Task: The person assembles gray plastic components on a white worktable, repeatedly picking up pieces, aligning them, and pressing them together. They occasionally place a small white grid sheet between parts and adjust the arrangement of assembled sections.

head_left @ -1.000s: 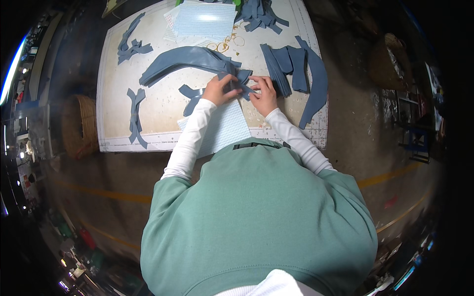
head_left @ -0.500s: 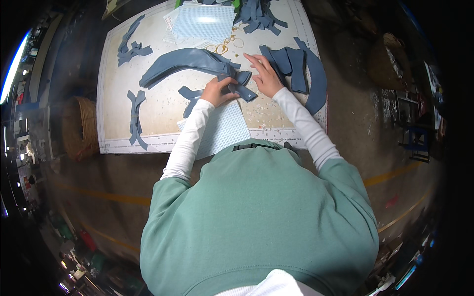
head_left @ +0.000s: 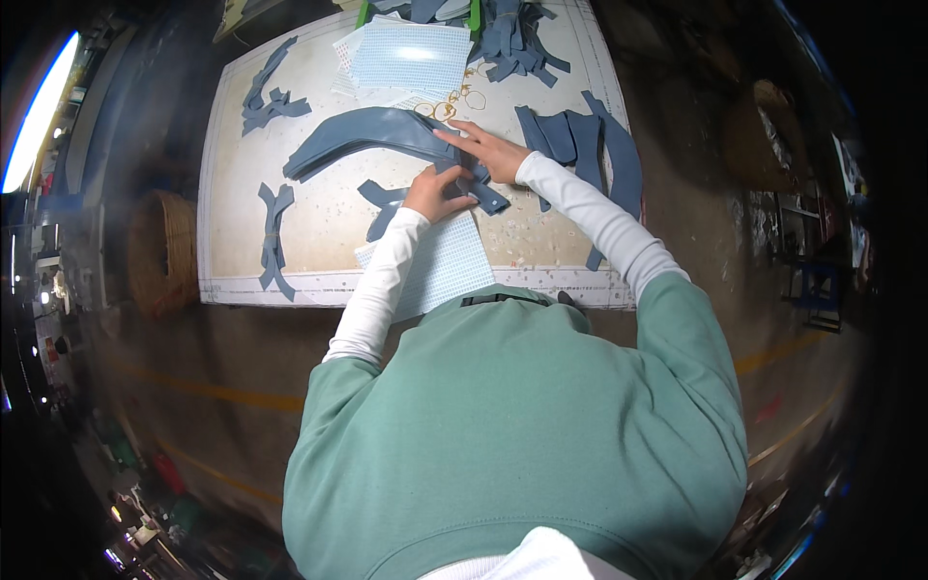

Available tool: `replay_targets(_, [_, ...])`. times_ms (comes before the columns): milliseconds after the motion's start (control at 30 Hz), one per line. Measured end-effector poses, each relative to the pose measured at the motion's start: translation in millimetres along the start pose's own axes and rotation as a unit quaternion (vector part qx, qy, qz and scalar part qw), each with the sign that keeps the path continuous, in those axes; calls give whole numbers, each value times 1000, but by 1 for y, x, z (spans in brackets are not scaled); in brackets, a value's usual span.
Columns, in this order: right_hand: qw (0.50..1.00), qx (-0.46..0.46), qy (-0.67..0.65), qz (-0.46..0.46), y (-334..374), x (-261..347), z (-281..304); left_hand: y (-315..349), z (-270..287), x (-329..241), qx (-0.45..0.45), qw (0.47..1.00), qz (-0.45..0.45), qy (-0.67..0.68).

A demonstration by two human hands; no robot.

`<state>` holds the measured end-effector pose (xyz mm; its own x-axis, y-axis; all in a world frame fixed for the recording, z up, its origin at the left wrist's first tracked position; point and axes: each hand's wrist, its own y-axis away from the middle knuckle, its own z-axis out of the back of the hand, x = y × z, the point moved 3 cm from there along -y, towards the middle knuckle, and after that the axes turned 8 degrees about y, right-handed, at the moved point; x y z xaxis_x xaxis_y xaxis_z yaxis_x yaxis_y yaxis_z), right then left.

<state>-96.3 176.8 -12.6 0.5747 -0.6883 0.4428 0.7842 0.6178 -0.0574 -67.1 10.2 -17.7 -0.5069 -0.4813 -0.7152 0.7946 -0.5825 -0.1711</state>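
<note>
My left hand [head_left: 437,195] is closed around a small bundle of blue-grey leather-like strips [head_left: 492,201], one end of which sticks out to the right. My right hand [head_left: 491,155] lies with fingers stretched left, over the right end of a large curved stack of blue-grey pieces [head_left: 362,130]. Its fingertips seem to touch that end; whether they press on it I cannot tell. Beside my left hand lies a forked blue-grey piece [head_left: 384,208]. A pale blue patterned sheet [head_left: 440,263] lies under my left wrist.
Yellow rubber bands [head_left: 474,100] lie beyond my hands, near more patterned sheets [head_left: 411,56]. More blue-grey pieces rest at the right [head_left: 585,145], far right [head_left: 517,43] and left, including a tied bundle [head_left: 274,237]. A wicker basket [head_left: 162,253] stands left of the table [head_left: 329,227].
My right hand has moved left, from beside the strips onto the end of the curved stack. My left hand keeps its hold. The whole view has shifted slightly.
</note>
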Motion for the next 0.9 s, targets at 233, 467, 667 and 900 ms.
replay_targets(233, [1000,-9,20,-4,-1,0,-3,-2,1,3,-7,1000,12,11])
replay_targets(467, [938,-268,-169,-145,21,-13,-1,0,4,-1,-104,978,100,152])
replay_targets(667, [881,-315,-228,-267,50,-9,-20,-2,1,0,-85,996,-37,15])
replay_targets(900, [880,-293,-239,-287,66,4,-30,-1,-6,4,-87,996,28,5])
